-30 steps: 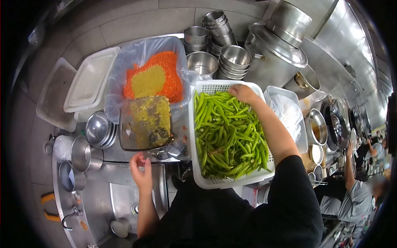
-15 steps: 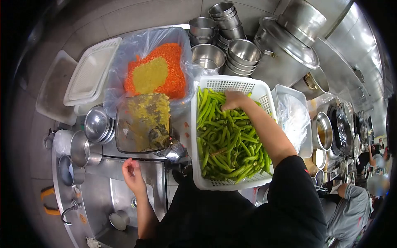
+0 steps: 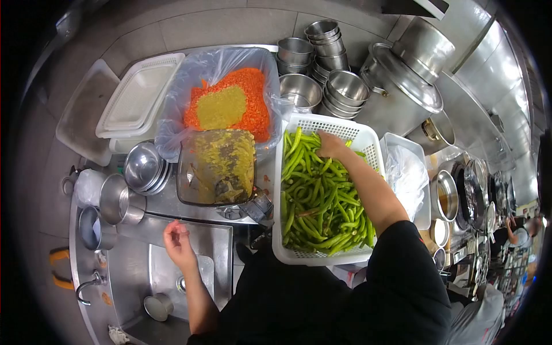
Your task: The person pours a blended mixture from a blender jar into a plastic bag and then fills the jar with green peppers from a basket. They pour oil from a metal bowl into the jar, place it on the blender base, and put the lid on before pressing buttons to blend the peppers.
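A white plastic basket (image 3: 368,144) full of long green chili peppers (image 3: 322,201) is right in front of me. My right hand (image 3: 329,145) reaches into its far part, fingers curled down on the peppers, with the fingertips hidden. My left hand (image 3: 179,244) hovers over the near edge of the sink with loosely bent fingers and nothing in it. Beyond it lies a clear, square-sided jar (image 3: 192,181) smeared inside with yellow-green paste. Behind that jar, a plastic-lined tub (image 3: 172,109) contains chopped red pepper (image 3: 253,100) with a patch of yellow-green paste (image 3: 221,108) on top.
Stacked steel pots (image 3: 345,92) and a large lidded pot (image 3: 397,86) stand at the back. A bin with clear plastic bags (image 3: 408,178) adjoins the basket on the right. Left are steel bowls (image 3: 146,167), white trays (image 3: 138,95) and a sink (image 3: 132,253). Other people are at far right.
The camera view has shifted slightly, so the basket and tub appear a little to the right and lower. My right hand stays among the peppers; my left hand remains over the sink edge.
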Action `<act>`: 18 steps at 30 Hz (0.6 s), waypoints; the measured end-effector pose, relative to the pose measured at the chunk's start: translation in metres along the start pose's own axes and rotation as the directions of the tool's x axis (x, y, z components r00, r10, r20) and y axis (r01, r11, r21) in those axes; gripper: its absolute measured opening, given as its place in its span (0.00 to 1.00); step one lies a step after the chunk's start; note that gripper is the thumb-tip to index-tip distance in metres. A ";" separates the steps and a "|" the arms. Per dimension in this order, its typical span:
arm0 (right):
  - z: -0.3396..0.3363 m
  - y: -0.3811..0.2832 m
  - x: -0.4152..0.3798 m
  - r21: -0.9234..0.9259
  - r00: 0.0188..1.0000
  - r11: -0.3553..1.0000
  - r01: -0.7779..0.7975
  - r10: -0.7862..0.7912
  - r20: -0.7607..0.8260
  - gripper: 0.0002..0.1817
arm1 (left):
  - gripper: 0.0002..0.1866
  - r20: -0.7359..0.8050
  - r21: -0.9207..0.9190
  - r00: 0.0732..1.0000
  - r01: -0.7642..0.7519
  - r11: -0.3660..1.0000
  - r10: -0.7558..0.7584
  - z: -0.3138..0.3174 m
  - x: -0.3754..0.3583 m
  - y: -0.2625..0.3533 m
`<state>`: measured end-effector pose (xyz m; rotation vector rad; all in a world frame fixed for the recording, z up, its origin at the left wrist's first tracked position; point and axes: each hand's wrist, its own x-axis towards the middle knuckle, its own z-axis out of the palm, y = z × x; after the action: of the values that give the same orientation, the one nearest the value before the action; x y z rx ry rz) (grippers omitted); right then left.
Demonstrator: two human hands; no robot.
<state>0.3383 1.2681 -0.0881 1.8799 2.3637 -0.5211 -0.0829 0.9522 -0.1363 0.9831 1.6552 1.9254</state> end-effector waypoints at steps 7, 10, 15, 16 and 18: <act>-0.018 0.022 -0.038 0.179 0.954 0.974 0.138 -0.082 -0.289 0.41 | 0.12 -0.034 0.040 0.999 -0.013 0.999 0.015 -0.019 0.011 0.005; -0.033 0.027 -0.057 0.341 0.921 0.925 0.167 -0.024 -0.388 0.43 | 0.12 -0.028 0.050 0.999 -0.034 0.998 0.035 -0.008 0.015 0.019; -0.074 0.016 -0.089 0.475 0.860 0.844 0.247 0.034 -0.509 0.44 | 0.12 0.027 -0.003 0.999 -0.034 0.999 0.034 0.015 0.029 0.037; -0.086 0.016 -0.090 0.433 0.847 0.851 0.296 -0.024 -0.531 0.43 | 0.12 0.042 -0.011 0.998 -0.053 0.999 0.053 0.021 0.034 0.044; -0.104 0.009 -0.093 0.368 0.856 0.877 0.309 -0.087 -0.510 0.43 | 0.12 0.062 -0.032 0.993 -0.098 0.995 0.100 0.029 0.042 0.054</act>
<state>0.3847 1.2156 0.0325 2.1554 3.0068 -0.7332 -0.0821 0.9899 -0.0723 1.1226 1.5662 1.9540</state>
